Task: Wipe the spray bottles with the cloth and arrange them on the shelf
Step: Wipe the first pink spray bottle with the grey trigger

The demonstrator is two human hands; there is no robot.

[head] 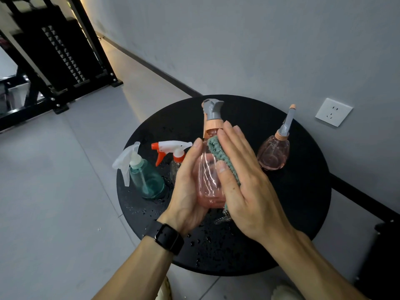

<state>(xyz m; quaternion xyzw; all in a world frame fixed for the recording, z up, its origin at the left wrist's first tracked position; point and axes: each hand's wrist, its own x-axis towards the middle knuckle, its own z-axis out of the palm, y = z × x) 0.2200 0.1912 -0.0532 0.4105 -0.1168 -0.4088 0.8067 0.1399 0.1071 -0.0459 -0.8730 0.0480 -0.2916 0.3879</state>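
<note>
I note the right hand (240,178) flat, fingers straight, pressing the green cloth (223,156) against the right side of the pink spray bottle (207,180). The left hand (188,187) cups that bottle from its nine o'clock side, fingers curled round the body, holding it above the centre of the round black table (303,213). Wiping of this bottle is under way.

Outward from the hands: at nine o'clock of the held bottle stands a clear bottle with a red and white trigger (173,152), partly hidden behind the left hand. Further toward nine o'clock stands the teal bottle (145,178). At two o'clock stands a round pink bottle with a long nozzle (275,152), well apart from the hands. Water droplets lie on the tabletop around them.

In my judgement the task is at an early stage: three bottles remain on the table, whether wiped I cannot tell, and none is shelved. A black frame (65,61) stands at ten o'clock; whether it is the shelf, I cannot tell.
</note>
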